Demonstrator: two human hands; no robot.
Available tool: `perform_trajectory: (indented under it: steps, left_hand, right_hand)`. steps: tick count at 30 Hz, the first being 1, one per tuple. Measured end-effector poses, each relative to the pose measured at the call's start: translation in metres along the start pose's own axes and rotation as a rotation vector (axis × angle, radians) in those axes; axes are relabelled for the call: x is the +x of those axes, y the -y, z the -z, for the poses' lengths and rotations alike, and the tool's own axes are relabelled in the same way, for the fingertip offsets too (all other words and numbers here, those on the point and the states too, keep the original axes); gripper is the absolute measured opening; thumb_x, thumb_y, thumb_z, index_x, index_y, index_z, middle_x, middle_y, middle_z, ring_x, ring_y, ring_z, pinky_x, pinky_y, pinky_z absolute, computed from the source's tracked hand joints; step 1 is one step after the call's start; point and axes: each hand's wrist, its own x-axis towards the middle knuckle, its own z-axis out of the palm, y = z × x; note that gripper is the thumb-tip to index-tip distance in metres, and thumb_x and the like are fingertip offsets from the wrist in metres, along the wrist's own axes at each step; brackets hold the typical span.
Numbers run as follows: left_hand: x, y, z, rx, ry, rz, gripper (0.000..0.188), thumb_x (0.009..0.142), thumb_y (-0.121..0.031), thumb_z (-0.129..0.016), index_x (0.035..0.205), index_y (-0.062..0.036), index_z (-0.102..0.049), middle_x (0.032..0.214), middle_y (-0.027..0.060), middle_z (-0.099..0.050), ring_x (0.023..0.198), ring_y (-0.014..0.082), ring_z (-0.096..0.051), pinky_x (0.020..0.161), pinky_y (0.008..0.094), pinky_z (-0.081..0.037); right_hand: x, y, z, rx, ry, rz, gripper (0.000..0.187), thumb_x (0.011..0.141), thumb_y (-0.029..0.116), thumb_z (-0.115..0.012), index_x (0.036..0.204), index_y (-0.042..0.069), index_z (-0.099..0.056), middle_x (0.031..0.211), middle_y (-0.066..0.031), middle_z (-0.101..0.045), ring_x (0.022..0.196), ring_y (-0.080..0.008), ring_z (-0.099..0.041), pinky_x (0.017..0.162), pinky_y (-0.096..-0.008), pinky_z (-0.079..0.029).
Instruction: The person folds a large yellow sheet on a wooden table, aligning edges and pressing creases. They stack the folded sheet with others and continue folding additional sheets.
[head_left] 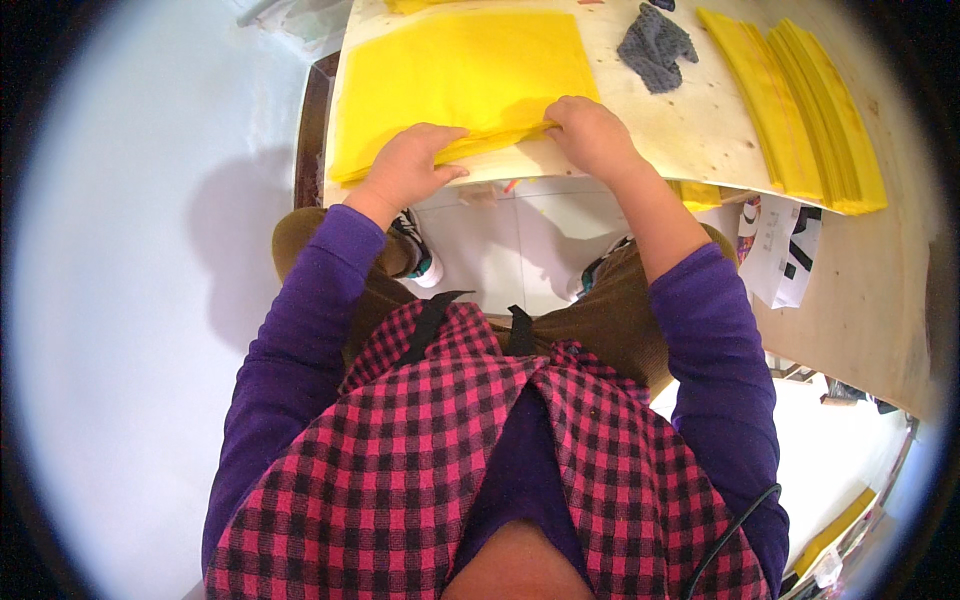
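Note:
A stack of square yellow sheets (470, 70) lies on a pale wooden board (700, 130) in front of me. My left hand (410, 165) rests on the stack's near left edge, fingers curled over it. At the near right corner my right hand (592, 135) pinches the top sheets with fingertips closed on the edge. Both forearms wear purple sleeves.
A grey crumpled cloth (655, 45) lies on the board beyond my right hand. A fanned pile of yellow sheets (810, 110) sits at the right. Papers (785, 245) hang below the board's right edge. White tiled floor (120, 300) lies to the left.

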Motion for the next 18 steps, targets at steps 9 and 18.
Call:
perform_trajectory:
  steps: [9,18]
  left_hand:
    - [0.020,0.013,0.006,-0.009,0.140,0.218,0.027,0.086,-0.009,-0.056,0.111,-0.0023,-0.065,0.105,0.0194,-0.065,0.097,0.0345,-0.061,0.088,0.0376,-0.048]
    - [0.042,0.016,0.021,-0.204,0.183,0.208,0.029,0.081,-0.010,-0.059,0.109,-0.0028,-0.065,0.107,0.0193,-0.065,0.102,0.0350,-0.060,0.091,0.0391,-0.047]
  right_hand:
    - [0.017,-0.001,0.021,0.120,0.107,-0.063,0.024,0.083,0.023,-0.063,0.099,0.006,-0.066,0.097,-0.0144,-0.065,0.093,-0.0341,-0.061,0.080,-0.0430,-0.049]
    - [0.016,0.007,0.018,-0.120,0.061,-0.012,0.020,0.086,0.023,-0.059,0.098,0.009,-0.066,0.097,-0.0121,-0.067,0.093,-0.0320,-0.063,0.077,-0.0439,-0.050]
